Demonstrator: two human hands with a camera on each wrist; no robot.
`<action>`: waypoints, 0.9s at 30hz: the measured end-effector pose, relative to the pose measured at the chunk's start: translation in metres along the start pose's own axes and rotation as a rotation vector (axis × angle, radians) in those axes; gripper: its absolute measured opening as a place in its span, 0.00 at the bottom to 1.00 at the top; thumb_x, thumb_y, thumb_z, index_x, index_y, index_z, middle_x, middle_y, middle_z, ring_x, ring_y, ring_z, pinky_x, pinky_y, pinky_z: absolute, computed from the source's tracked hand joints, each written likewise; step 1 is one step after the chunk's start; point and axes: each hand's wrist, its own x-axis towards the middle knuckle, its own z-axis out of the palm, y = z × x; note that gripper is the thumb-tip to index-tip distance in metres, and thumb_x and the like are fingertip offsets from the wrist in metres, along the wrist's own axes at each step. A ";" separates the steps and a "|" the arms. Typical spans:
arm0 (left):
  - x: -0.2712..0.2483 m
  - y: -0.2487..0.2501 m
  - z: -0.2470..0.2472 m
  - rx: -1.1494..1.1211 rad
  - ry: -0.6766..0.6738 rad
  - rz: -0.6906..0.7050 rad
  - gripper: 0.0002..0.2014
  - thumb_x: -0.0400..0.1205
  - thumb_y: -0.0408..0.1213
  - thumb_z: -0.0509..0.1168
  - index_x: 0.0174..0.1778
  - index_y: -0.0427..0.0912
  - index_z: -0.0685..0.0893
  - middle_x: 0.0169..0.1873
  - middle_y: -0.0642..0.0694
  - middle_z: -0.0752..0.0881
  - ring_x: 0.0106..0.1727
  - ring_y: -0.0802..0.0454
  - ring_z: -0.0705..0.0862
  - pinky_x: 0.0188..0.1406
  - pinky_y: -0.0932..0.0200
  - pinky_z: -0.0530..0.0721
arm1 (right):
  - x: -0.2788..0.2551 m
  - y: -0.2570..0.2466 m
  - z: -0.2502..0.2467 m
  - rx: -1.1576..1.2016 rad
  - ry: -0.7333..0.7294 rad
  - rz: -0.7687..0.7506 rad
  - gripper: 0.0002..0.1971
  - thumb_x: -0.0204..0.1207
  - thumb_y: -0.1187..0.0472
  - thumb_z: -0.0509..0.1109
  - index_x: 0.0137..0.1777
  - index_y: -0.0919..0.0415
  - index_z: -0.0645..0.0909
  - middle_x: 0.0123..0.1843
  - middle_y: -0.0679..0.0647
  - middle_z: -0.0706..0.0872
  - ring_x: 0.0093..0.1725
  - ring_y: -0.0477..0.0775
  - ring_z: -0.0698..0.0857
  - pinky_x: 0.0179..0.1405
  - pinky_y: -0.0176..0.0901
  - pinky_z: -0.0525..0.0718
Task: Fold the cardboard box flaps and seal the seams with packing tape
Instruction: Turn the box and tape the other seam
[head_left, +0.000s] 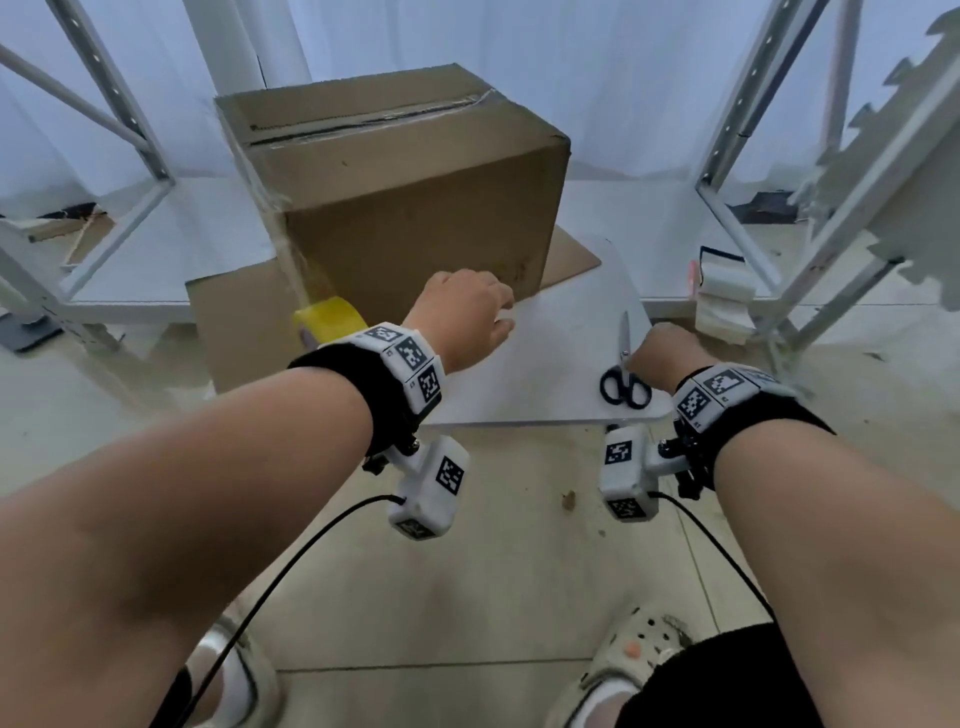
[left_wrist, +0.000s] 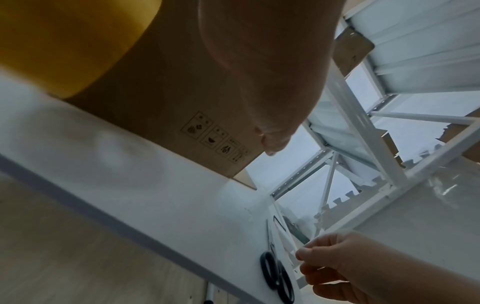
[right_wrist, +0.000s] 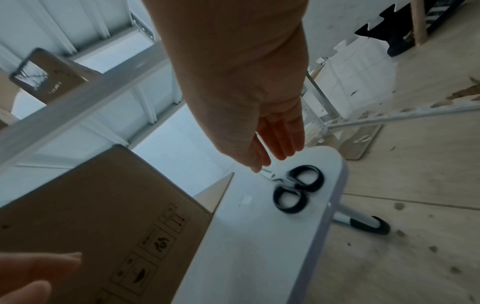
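A brown cardboard box (head_left: 415, 208) stands on a small white table (head_left: 545, 374), flaps folded down and clear tape along its top seam. A strip of tape runs down its front left edge to a yellow tape roll (head_left: 330, 317) beside my left wrist. My left hand (head_left: 462, 312) hovers at the box's lower front with loose fingers, and I cannot tell if it touches the roll (left_wrist: 64, 41). Black-handled scissors (head_left: 626, 384) lie near the table's right edge. My right hand (head_left: 670, 348) reaches over them, its straight fingertips (right_wrist: 259, 166) at the blades of the scissors (right_wrist: 298, 189).
A flat cardboard sheet (head_left: 228, 322) lies under the box and sticks out left. White metal shelving frames stand at left (head_left: 104, 130) and right (head_left: 753, 130). A pale bundle (head_left: 724, 291) rests on the right shelf's edge. My sandalled feet are on the floor below the table.
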 end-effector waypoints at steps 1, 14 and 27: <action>0.001 0.001 0.006 -0.015 -0.019 -0.015 0.17 0.85 0.48 0.56 0.66 0.46 0.79 0.63 0.48 0.81 0.64 0.47 0.78 0.64 0.49 0.71 | 0.002 0.001 0.006 -0.033 -0.006 -0.009 0.15 0.82 0.64 0.61 0.62 0.75 0.77 0.60 0.68 0.84 0.57 0.65 0.83 0.47 0.45 0.76; -0.001 -0.017 0.024 -0.129 -0.102 -0.184 0.17 0.86 0.46 0.56 0.66 0.45 0.79 0.64 0.45 0.80 0.64 0.45 0.78 0.63 0.48 0.73 | 0.017 -0.019 0.051 0.127 -0.013 0.178 0.29 0.80 0.69 0.62 0.77 0.70 0.54 0.68 0.67 0.78 0.67 0.66 0.79 0.60 0.53 0.77; -0.065 -0.028 -0.034 -0.375 0.364 -0.125 0.09 0.85 0.38 0.59 0.57 0.42 0.82 0.47 0.50 0.81 0.46 0.56 0.77 0.46 0.64 0.74 | -0.030 -0.080 0.040 1.154 0.279 -0.124 0.20 0.79 0.71 0.64 0.69 0.58 0.70 0.53 0.56 0.81 0.48 0.52 0.82 0.49 0.40 0.84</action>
